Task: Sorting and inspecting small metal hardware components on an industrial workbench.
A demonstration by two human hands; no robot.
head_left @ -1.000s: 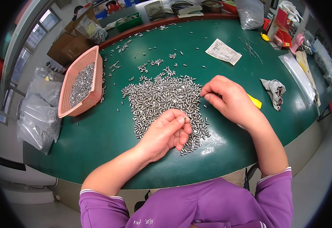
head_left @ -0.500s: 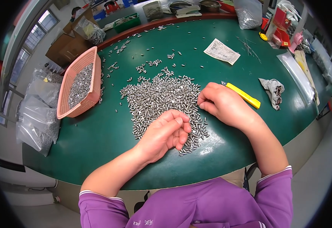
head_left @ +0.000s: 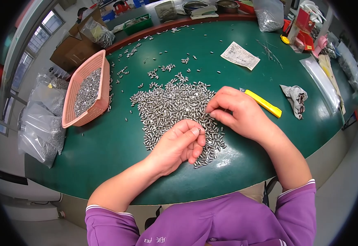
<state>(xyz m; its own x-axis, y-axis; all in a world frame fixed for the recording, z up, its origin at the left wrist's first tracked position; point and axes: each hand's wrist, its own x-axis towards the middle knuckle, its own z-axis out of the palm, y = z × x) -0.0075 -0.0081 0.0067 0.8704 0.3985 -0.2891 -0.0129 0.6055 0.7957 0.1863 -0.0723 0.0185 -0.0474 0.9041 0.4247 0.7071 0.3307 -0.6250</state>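
Pile (head_left: pixel 170 104): small silver pointed pieces, mid-desk in front of the person; some lie under the hands.
Left hand (head_left: pixel 179 143): over the pile's near part, fingers curled, thumb tip by the index. Can't tell if they clamp a piece.
Right hand (head_left: pixel 238 110): at the pile's right edge, thumb and index tips close together. Can't tell if they touch or pinch a piece.
Right hand shift: tips sit further left than half a second ago, now over the pile's edge. My read: pieces there are within easy reach of them.
Left hand shift: next to none; it looks like the steady one of the two.
Knife (head_left: pixel 263 103): yellow cutter just beyond the right hand, untouched. Mostly covered a second ago, handle now in view.
Strays (head_left: pixel 168 67): loose pieces, small clusters past the pile.
Basket (head_left: pixel 105 84): pink, left of the pile, same sort of pieces inside.
Bags (head_left: pixel 43 135): clear, filled, left of the basket.
Paper (head_left: pixel 240 55): flat on the desk (head_left: pixel 105 160), beyond the knife.
Wrapper (head_left: pixel 297 98): crumpled, right of the knife.
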